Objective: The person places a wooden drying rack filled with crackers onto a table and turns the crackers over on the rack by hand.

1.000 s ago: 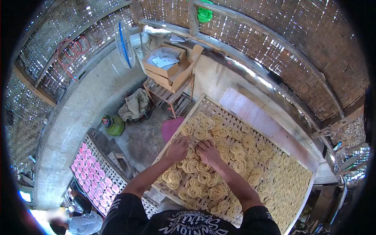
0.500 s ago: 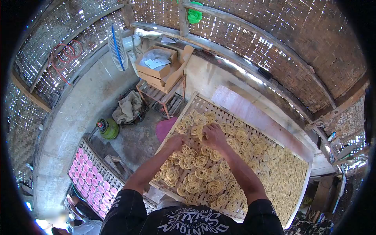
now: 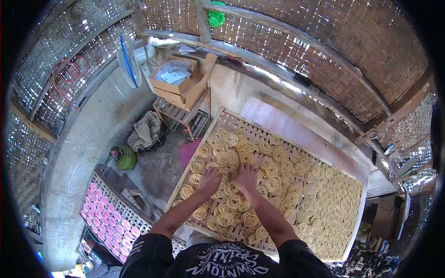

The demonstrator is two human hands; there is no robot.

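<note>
Many pale yellow, coiled noodle nests (image 3: 234, 201) lie on a slatted woven rack (image 3: 238, 121), packed flat towards the right and piled loosely around my hands. My left hand (image 3: 210, 182) is over the left part of the pile, its fingers bent down around a noodle nest. Close to its right, my right hand (image 3: 245, 179) reaches into the pile with fingers curled down on another nest. Both sets of fingertips are partly hidden among the coils, and a small gap separates the hands.
At lower left stands another rack with pink discs (image 3: 107, 217). Beyond it are a green gas cylinder (image 3: 124, 158), a sack (image 3: 146, 131) and a fan (image 3: 129, 61). An open cardboard box (image 3: 174, 76) sits on a small wooden table (image 3: 181, 116). A person is partly visible at lower left.
Both hands have moved from the rack's far left part back towards my body. Nests now lie where my hands were. The whole view has shifted slightly.
</note>
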